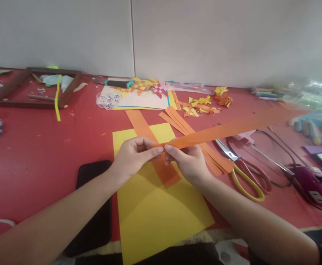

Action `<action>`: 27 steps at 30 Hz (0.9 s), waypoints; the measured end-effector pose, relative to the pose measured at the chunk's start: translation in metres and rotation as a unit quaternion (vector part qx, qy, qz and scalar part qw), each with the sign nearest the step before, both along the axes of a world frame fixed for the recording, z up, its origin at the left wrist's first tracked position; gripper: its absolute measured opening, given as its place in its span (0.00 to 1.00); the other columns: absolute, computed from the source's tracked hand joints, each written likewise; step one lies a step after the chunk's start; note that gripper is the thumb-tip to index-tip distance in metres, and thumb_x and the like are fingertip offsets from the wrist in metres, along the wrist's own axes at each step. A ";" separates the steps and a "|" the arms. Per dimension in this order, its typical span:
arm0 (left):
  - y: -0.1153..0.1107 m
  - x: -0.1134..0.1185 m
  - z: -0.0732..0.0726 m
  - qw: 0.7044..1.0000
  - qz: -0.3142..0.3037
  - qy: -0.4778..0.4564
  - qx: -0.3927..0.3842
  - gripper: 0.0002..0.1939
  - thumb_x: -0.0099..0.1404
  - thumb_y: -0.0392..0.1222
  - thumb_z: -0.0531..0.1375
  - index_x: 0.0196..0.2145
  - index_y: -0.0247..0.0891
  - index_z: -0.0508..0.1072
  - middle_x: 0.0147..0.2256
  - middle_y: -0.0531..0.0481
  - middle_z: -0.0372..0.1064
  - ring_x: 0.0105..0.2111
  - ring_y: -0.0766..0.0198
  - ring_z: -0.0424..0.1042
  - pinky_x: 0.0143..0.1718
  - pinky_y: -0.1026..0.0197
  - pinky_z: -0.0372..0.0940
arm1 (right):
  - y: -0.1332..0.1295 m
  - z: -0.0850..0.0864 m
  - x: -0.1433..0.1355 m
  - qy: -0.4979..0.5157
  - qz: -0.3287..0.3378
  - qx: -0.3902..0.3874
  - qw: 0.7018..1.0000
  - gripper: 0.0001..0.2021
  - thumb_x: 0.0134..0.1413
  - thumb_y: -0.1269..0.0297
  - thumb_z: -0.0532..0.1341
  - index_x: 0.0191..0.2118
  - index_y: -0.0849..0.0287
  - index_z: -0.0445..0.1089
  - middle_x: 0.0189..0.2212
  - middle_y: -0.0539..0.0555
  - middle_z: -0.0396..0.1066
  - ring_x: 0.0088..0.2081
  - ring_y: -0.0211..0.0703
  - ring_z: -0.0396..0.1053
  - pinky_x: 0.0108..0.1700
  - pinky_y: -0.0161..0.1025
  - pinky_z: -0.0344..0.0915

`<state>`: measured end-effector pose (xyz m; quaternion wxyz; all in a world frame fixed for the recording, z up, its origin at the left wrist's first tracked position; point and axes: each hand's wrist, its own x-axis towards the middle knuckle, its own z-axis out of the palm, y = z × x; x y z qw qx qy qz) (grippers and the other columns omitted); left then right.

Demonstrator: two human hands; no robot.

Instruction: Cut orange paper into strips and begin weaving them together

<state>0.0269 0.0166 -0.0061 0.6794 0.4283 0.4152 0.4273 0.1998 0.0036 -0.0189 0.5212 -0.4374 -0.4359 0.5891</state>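
My left hand [134, 156] and my right hand [187, 160] meet over a yellow sheet [155, 209], their thumbs side by side. Both pinch the near end of a long orange paper strip [221, 130], which stretches up to the right, its far part blurred. Under my hands another orange strip [166, 175] lies slantwise on the yellow sheet. More orange strips [213, 160] are stacked beside my right hand, partly hidden by it. Whether the held end is folded cannot be made out.
Scissors [247, 180], a glue gun [245, 137] with its cable and a purple device [315, 186] lie to the right. A black phone [94, 206] is under my left forearm. Behind are paper scraps [196, 106], a cutter [118, 84] and a brown frame [23, 105].
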 end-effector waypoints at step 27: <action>0.014 -0.011 -0.004 0.997 0.053 0.032 0.046 0.18 0.57 0.44 0.70 0.40 0.40 0.69 0.27 0.58 0.71 0.30 0.69 0.74 0.37 0.63 0.69 | 0.015 0.000 0.013 0.011 -0.117 -0.019 0.993 0.14 0.45 0.57 0.73 0.23 0.60 0.71 0.14 0.46 0.64 0.16 0.31 0.58 0.18 0.32 0.56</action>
